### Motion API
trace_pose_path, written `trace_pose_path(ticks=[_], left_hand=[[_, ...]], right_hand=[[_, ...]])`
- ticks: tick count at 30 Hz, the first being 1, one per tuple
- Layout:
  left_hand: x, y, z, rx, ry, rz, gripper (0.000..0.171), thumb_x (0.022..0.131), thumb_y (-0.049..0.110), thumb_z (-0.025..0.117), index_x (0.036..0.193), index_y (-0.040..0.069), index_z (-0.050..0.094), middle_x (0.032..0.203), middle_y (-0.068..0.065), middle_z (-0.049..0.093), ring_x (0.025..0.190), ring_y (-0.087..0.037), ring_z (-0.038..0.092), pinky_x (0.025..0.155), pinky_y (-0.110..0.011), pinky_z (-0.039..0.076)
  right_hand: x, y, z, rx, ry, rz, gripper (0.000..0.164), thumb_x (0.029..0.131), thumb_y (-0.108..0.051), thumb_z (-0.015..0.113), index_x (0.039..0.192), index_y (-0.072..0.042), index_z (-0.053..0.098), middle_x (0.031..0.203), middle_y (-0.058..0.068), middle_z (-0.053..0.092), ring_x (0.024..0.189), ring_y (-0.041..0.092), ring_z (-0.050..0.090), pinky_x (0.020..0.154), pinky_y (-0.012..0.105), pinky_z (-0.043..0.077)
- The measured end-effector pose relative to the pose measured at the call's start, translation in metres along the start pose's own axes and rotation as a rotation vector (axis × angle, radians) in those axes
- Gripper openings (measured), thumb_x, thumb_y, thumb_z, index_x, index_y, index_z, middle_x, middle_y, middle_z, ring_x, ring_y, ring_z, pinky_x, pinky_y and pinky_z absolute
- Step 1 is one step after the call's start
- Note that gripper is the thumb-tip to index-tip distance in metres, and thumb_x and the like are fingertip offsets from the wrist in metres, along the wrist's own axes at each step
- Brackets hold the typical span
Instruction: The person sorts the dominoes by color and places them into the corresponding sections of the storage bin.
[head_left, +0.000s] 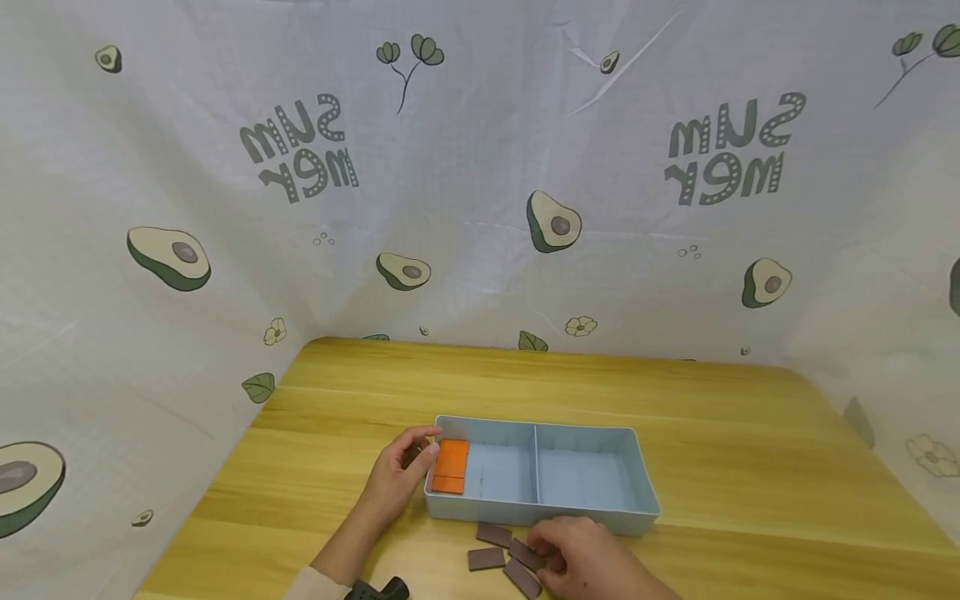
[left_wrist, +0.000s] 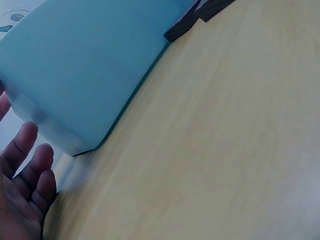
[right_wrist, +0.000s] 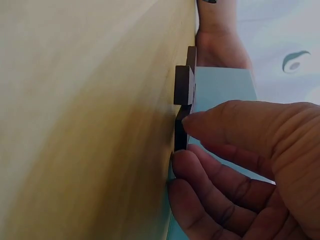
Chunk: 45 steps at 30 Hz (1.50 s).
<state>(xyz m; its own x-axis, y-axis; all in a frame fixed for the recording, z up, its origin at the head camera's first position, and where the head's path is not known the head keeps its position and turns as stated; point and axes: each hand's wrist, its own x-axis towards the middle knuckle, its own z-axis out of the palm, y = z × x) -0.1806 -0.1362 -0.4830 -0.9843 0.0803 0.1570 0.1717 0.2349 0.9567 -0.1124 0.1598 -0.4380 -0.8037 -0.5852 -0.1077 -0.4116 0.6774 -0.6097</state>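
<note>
A light blue two-compartment box point(head_left: 495, 507) lies on the table. Two orange rectangular pieces point(head_left: 451, 458) lie against the left end of its left compartment. At that end my left hand point(head_left: 401, 467) has its thumb and forefinger at the rim; the other fingers hang loosely beside the outer wall in the left wrist view. Several flat dark brown rectangular blocks point(head_left: 486, 559) lie in front of the box. My right hand point(head_left: 581, 554) pinches the end of one brown block point(right_wrist: 181, 131) between thumb and fingers, close to the box's front wall; the fingers partly cover it.
The wood-grain table point(head_left: 727, 467) extends around the box. A pale sheet printed with avocados point(head_left: 480, 167) hangs behind the table and along its sides. A dark wrist strap point(head_left: 378, 588) shows at the left forearm.
</note>
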Motion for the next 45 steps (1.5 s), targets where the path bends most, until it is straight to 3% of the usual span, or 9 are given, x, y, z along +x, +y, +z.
trace_pose_path(ticks=[11,18,21,25,30,35,38,41,45], left_hand=[[-0.002,0.000,0.001,0.001,0.008,-0.004,0.026,0.100,0.026,0.067,0.125,0.019,0.070,0.098,-0.001,0.059,0.080,-0.010,0.053,0.071,-0.021,0.045],[-0.002,0.001,0.001,-0.007,0.004,-0.001,0.027,0.100,0.026,0.066,0.126,0.017,0.069,0.098,-0.002,0.059,0.080,-0.009,0.053,0.071,-0.021,0.045],[-0.002,0.000,0.001,-0.004,0.000,-0.001,0.028,0.100,0.026,0.066,0.126,0.016,0.069,0.098,-0.002,0.059,0.080,-0.009,0.053,0.071,-0.021,0.045],[-0.001,0.000,0.001,-0.004,0.002,-0.003,0.028,0.100,0.026,0.066,0.126,0.017,0.069,0.099,-0.001,0.059,0.080,-0.010,0.053,0.071,-0.021,0.045],[0.000,0.000,0.001,0.003,0.001,0.003,0.028,0.101,0.027,0.066,0.126,0.016,0.069,0.099,-0.001,0.059,0.081,-0.010,0.053,0.071,-0.021,0.045],[0.000,0.001,0.001,-0.002,0.007,-0.018,0.027,0.100,0.026,0.066,0.126,0.019,0.069,0.100,0.000,0.059,0.081,-0.011,0.054,0.071,-0.021,0.046],[0.001,0.001,0.001,-0.003,0.006,-0.025,0.026,0.100,0.026,0.066,0.126,0.021,0.069,0.101,-0.001,0.059,0.082,-0.011,0.054,0.071,-0.022,0.046],[0.000,0.001,0.002,-0.007,0.007,-0.023,0.026,0.100,0.026,0.066,0.125,0.021,0.069,0.101,-0.001,0.059,0.082,-0.011,0.054,0.072,-0.022,0.046],[0.000,0.001,0.002,-0.008,0.009,-0.018,0.025,0.100,0.026,0.066,0.125,0.022,0.069,0.100,-0.001,0.059,0.081,-0.011,0.053,0.071,-0.022,0.045]], right_hand=[[-0.001,0.002,0.001,-0.066,0.011,-0.069,0.023,0.082,-0.005,0.078,0.101,-0.017,0.073,0.089,-0.020,0.063,0.075,-0.006,0.048,0.066,0.019,0.045],[-0.001,0.002,0.000,-0.037,-0.015,-0.136,0.025,0.083,-0.007,0.079,0.105,-0.017,0.072,0.093,-0.018,0.065,0.079,-0.009,0.051,0.067,0.018,0.048],[-0.002,0.000,-0.002,-0.002,-0.020,-0.178,0.024,0.087,-0.011,0.078,0.109,-0.017,0.072,0.098,-0.017,0.065,0.082,-0.009,0.051,0.069,0.017,0.050],[-0.004,0.001,-0.005,0.153,-0.018,-0.241,0.022,0.092,-0.012,0.075,0.114,-0.015,0.071,0.105,-0.011,0.068,0.088,-0.009,0.057,0.073,0.018,0.055],[-0.008,-0.002,-0.013,0.272,0.123,-0.335,0.020,0.094,-0.010,0.073,0.114,-0.011,0.069,0.103,0.000,0.071,0.090,-0.004,0.064,0.074,0.022,0.059],[-0.010,-0.008,-0.031,0.267,0.339,-0.254,0.022,0.092,-0.012,0.077,0.112,-0.009,0.070,0.102,0.005,0.072,0.088,0.001,0.067,0.073,0.025,0.060],[-0.009,-0.012,-0.043,0.270,0.442,-0.083,0.025,0.089,-0.015,0.080,0.112,-0.012,0.070,0.106,0.001,0.072,0.089,0.002,0.068,0.077,0.023,0.059],[-0.004,-0.011,-0.053,0.322,0.514,0.032,0.029,0.088,-0.012,0.080,0.115,-0.012,0.070,0.109,0.001,0.072,0.092,0.004,0.069,0.081,0.021,0.058],[0.002,-0.006,-0.061,0.428,0.560,0.054,0.033,0.090,-0.010,0.078,0.121,-0.007,0.067,0.116,0.009,0.070,0.098,0.007,0.069,0.083,0.020,0.058]])
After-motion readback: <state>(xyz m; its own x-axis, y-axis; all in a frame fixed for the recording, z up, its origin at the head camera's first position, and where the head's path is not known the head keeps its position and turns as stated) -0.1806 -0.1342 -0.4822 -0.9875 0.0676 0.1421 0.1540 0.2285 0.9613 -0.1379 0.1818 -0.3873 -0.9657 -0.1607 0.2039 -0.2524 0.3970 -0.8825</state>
